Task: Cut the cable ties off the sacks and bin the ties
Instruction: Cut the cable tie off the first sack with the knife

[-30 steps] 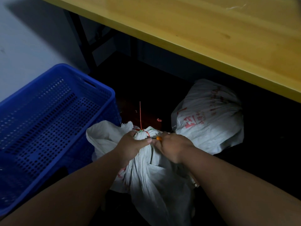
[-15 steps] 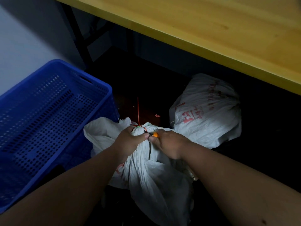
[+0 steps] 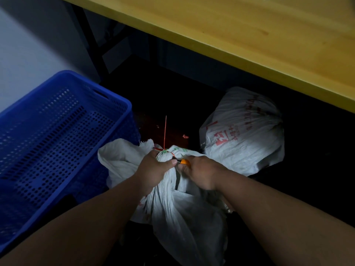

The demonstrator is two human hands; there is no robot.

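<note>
Left hand (image 3: 153, 167): clamped round the gathered neck of the near sack (image 3: 180, 208).
Right hand (image 3: 199, 172): gripping an orange-handled cutter (image 3: 184, 161), blade hidden.
Cable tie (image 3: 164, 134): red, at the neck, tail pointing to 12 o'clock.
Technique: nip the band only, clear of the thumb.
Blue crate (image 3: 57, 135): at 9 o'clock.

Orange tool tip (image 3: 184, 161) nudged closer to left thumb, sack neck (image 3: 166, 157) — hands otherwise unmoved

2 bare forearms, no sleeves visible, left hand (image 3: 153, 167) and right hand (image 3: 201, 172) ungloved.
</note>
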